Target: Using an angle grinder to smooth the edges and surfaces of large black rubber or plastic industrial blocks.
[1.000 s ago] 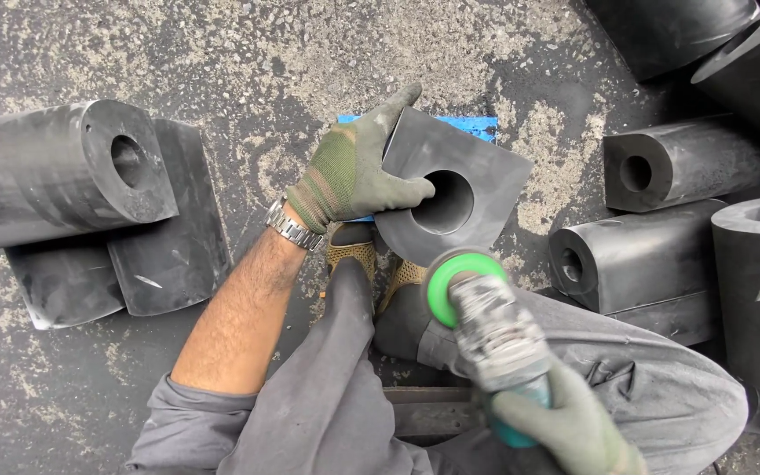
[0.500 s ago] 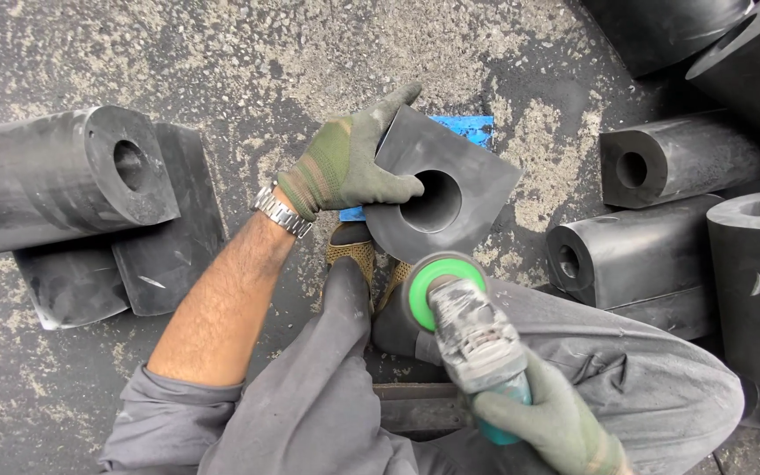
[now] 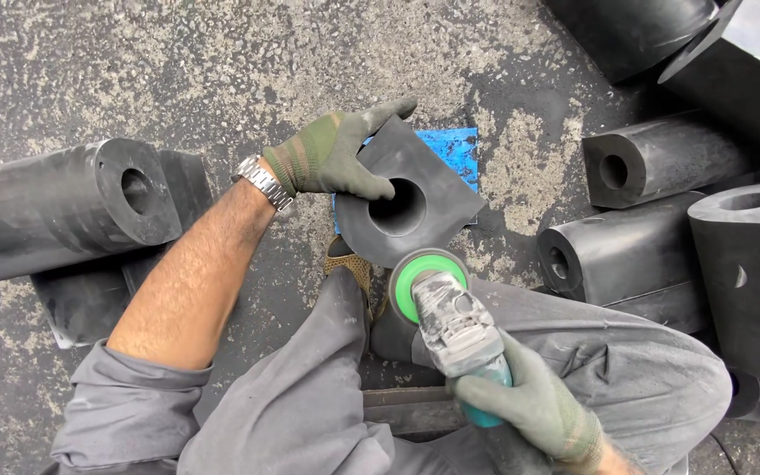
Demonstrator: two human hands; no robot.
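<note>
Now, head view, line by line:

Left hand (image 3: 332,158): gloved, fingers wrapped over the upper left edge of the black rubber block (image 3: 411,204), thumb hooked at the rim of its round bore; it clamps the block and tilts its holed face up toward the camera.

Right hand (image 3: 534,406): gloved, closed around the rear body of the angle grinder (image 3: 455,325), fingers pressed tight on the handle.

Block to grinder: the block lies just ahead of and slightly left of the grinder's green disc guard (image 3: 415,277); the guard sits at the block's lower edge, touching or nearly so, I cannot tell which.

Axes: the grinder's long axis runs from the right hand up and left toward the block; the bore points roughly at the camera.

Nearer hand: the left, already on the block.

Beneath: blue sheet (image 3: 450,149) on the gritty ground, behind the block.

Around: long rubber cylinder (image 3: 54,207) well left of the left hand; stacked rubber fenders (image 3: 661,220) to the right of the grinder.
</note>
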